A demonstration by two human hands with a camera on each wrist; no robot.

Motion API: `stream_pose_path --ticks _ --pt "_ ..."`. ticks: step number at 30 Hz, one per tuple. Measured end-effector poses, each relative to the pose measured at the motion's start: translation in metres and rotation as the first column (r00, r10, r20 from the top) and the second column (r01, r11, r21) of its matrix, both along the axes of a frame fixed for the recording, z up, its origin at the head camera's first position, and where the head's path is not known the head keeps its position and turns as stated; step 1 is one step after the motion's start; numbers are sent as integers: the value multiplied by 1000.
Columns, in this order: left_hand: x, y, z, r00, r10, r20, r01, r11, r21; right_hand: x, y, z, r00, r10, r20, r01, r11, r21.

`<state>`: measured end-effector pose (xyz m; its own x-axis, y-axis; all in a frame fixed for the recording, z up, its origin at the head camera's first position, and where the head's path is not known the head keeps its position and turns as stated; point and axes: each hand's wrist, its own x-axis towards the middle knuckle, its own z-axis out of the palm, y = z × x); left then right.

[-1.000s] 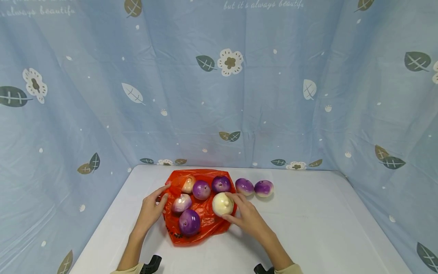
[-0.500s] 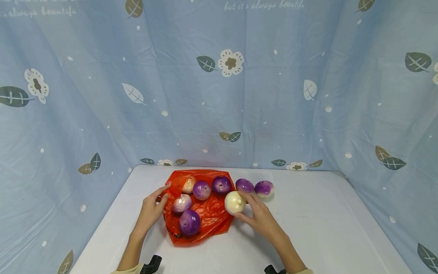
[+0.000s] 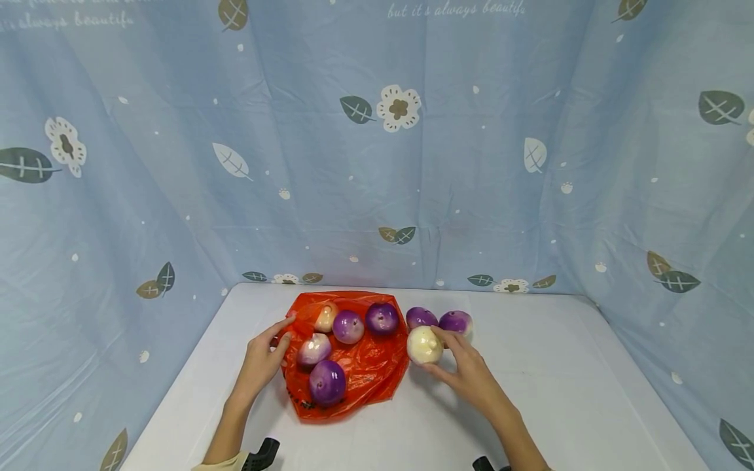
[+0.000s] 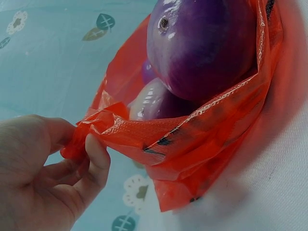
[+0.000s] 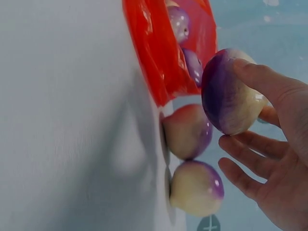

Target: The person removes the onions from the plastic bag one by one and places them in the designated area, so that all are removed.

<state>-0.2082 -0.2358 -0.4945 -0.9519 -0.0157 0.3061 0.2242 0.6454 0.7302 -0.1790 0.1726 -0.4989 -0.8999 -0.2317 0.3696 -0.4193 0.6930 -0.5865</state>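
Note:
My right hand (image 3: 473,379) holds a purple-and-white turnip (image 3: 425,345) between thumb and fingers, its pale side up. The right wrist view shows this turnip (image 5: 230,91) lifted off the table, just right of the bag. A red plastic bag (image 3: 377,366) lies spread with its mouth wide, several turnips inside, among them a dark purple turnip (image 3: 327,383) near its front edge. My left hand (image 3: 259,360) pinches the bag's left rim; in the left wrist view thumb and fingers grip the gathered red plastic (image 4: 103,126).
Two more turnips, a left one (image 3: 421,317) and a right one (image 3: 456,322), sit side by side on the white table (image 3: 559,392), right of the bag. A blue patterned curtain (image 3: 377,163) hangs behind and around the table.
My right hand has carried the turnip from over the bag's right part rightward, past the bag's edge, toward the two turnips outside. The left hand keeps its place on the bag's rim.

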Motion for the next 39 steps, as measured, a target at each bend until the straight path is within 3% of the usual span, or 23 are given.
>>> stream_pose_path --ticks 12,27,39 --pt "1 0 0 1000 1 -2 -1 1000 0 2 28 -3 997 -64 -42 65 997 33" --pt "2 0 2 1000 -1 -17 1 1000 -10 4 60 9 991 -83 -102 91 993 76" --pt "1 -1 1 1000 -2 -19 2 1000 -6 0 87 8 981 -111 -157 126 988 88"
